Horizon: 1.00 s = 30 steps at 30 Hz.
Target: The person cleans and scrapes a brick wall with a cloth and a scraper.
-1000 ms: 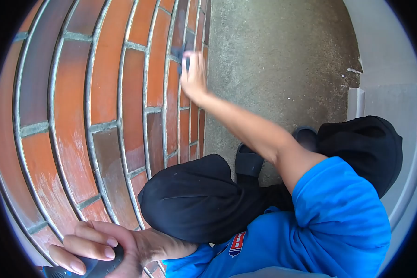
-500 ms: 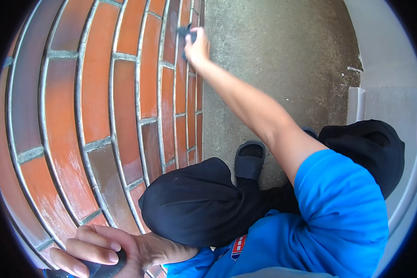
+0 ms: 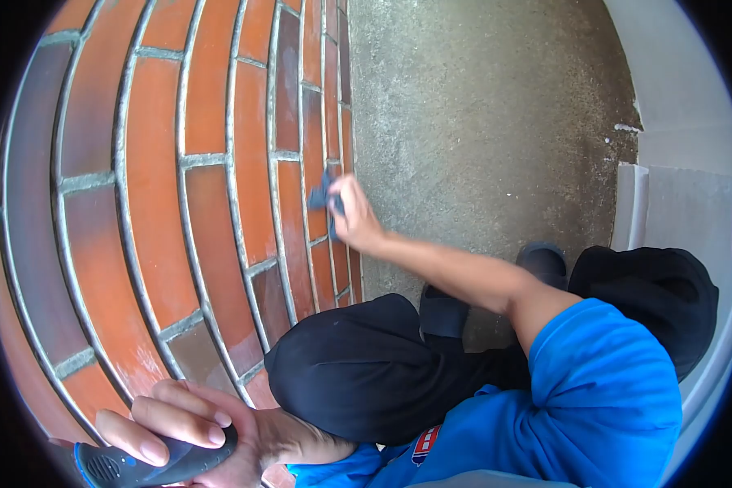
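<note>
At the lower left my left hand (image 3: 207, 431) is wrapped around a black handheld device (image 3: 150, 468) with blue edging and a slotted vent; its lower part runs out of view. My right hand (image 3: 355, 213) reaches forward and grips a dark grey-blue cloth (image 3: 325, 198). That cloth is pressed against the low part of an orange-brown brick wall (image 3: 207, 228), close to where the wall meets the floor. Slight blur softens the right hand and the cloth. Whitish smears mark some bricks near my left hand.
Rough concrete floor (image 3: 480, 122) runs along the wall. A pale wall (image 3: 691, 203) with a raised edge stands on the right. My knees in black trousers (image 3: 350, 366) are bent between the two, and dark slippers (image 3: 542, 264) rest on the floor.
My right hand has come down along the wall toward me with the cloth. The view has shifted slightly, and more of the black device shows in my left hand.
</note>
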Each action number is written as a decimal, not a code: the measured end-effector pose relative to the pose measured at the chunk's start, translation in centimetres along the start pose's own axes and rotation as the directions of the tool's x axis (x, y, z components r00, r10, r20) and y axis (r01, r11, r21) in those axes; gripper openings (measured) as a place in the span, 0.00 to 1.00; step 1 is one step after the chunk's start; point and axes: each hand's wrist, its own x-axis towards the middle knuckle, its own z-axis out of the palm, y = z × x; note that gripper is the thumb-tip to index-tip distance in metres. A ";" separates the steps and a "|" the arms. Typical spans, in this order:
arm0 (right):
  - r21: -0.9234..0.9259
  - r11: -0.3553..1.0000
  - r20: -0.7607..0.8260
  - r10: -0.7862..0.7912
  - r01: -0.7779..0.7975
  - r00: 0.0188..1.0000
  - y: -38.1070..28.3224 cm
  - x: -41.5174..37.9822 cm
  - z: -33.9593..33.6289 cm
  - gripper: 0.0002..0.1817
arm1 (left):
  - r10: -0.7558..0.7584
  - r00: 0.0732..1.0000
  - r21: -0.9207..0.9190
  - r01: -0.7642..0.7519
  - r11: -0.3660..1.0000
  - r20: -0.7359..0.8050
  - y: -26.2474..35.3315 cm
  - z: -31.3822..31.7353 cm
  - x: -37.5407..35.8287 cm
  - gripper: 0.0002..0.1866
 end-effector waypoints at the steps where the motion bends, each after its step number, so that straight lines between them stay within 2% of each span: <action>1: -0.033 0.997 -0.078 0.068 -0.071 0.995 0.8 2.2 0.0 0.09 | -0.017 1.000 -0.006 0.017 1.000 -0.004 -0.2 0.1 0.2 0.24; 2: -0.054 0.987 -0.197 0.138 -0.151 0.971 2.1 4.8 0.2 0.09 | 0.019 0.990 -0.069 -0.010 0.998 0.139 -0.7 -0.3 0.3 0.21; 3: -0.056 0.961 -0.284 0.246 -0.272 0.927 3.3 7.7 0.5 0.09 | 0.010 0.983 -0.057 0.001 0.998 0.185 -0.5 -0.2 0.5 0.20; 5: -0.073 0.938 -0.399 0.285 -0.340 0.871 5.6 13.4 0.8 0.10 | -0.006 0.961 -0.035 0.016 0.999 0.276 0.0 0.1 1.0 0.27; 6: -0.054 0.923 -0.436 0.322 -0.382 0.840 6.4 16.2 0.6 0.11 | 0.009 0.982 -0.138 0.017 0.990 0.188 -0.3 0.7 0.9 0.27; 9: -0.073 0.846 -0.496 0.428 -0.528 0.755 9.5 24.3 -0.5 0.13 | -0.007 0.986 -0.080 0.021 0.997 0.166 -0.7 -1.5 1.3 0.20; 10: 0.003 0.842 -0.453 0.481 -0.539 0.750 8.7 26.2 -1.5 0.09 | -0.029 0.989 -0.047 0.036 0.998 0.142 -0.1 0.7 0.9 0.26; 11: 0.031 0.827 -0.421 0.520 -0.561 0.743 8.7 27.4 -2.2 0.10 | -0.033 0.984 -0.033 0.040 0.999 0.173 -0.3 0.9 1.1 0.26; 13: -0.111 0.886 -0.450 0.359 -0.450 0.818 10.1 27.1 -2.0 0.10 | -0.044 0.971 -0.012 0.048 0.999 0.234 -0.5 1.0 1.4 0.25; 15: -0.146 0.952 -0.433 0.185 -0.270 0.883 9.7 24.2 -1.5 0.07 | 0.001 0.967 -0.033 0.007 0.999 0.255 -0.9 1.1 1.7 0.24; 18: -0.061 0.969 -0.282 0.212 -0.238 0.936 5.1 15.4 -1.0 0.05 | 0.002 0.957 -0.073 0.021 0.997 0.291 -1.7 1.4 2.0 0.23; 20: -0.015 0.959 -0.217 0.273 -0.282 0.937 2.1 8.3 -0.6 0.06 | -0.010 0.949 -0.077 0.036 0.996 0.315 -2.1 1.7 2.3 0.23; 22: 0.073 0.962 -0.116 0.269 -0.262 0.956 0.8 2.1 -0.2 0.06 | -0.007 0.958 -0.087 0.034 0.996 0.287 -2.4 2.3 2.2 0.23; 23: 0.092 0.946 -0.050 0.317 -0.312 0.947 0.0 0.1 -0.3 0.08 | -0.009 0.962 -0.088 0.034 0.996 0.273 -2.5 2.6 2.1 0.23; 25: 0.107 0.913 0.072 0.388 -0.394 0.919 -0.3 0.2 -1.4 0.08 | -0.008 0.967 -0.111 0.037 0.993 0.254 -2.4 3.0 2.1 0.24; 27: 0.063 0.964 -0.113 0.264 -0.258 0.958 1.7 4.4 -1.4 0.07 | -0.010 0.971 -0.099 0.035 0.995 0.240 -2.1 2.7 1.7 0.24; 28: 0.134 0.927 -0.170 0.371 -0.351 0.913 2.8 7.4 -1.5 0.08 | -0.009 0.970 -0.078 0.029 0.996 0.242 -1.6 2.2 1.5 0.24; 29: 0.116 0.941 -0.231 0.336 -0.317 0.913 3.9 11.2 -1.6 0.10 | -0.002 0.970 -0.060 0.017 0.998 0.243 -1.3 1.9 1.3 0.25; 30: 0.081 0.929 -0.210 0.371 -0.362 0.905 4.5 15.2 -2.4 0.09 | -0.003 0.975 -0.139 0.035 0.990 0.222 -1.1 1.7 1.2 0.25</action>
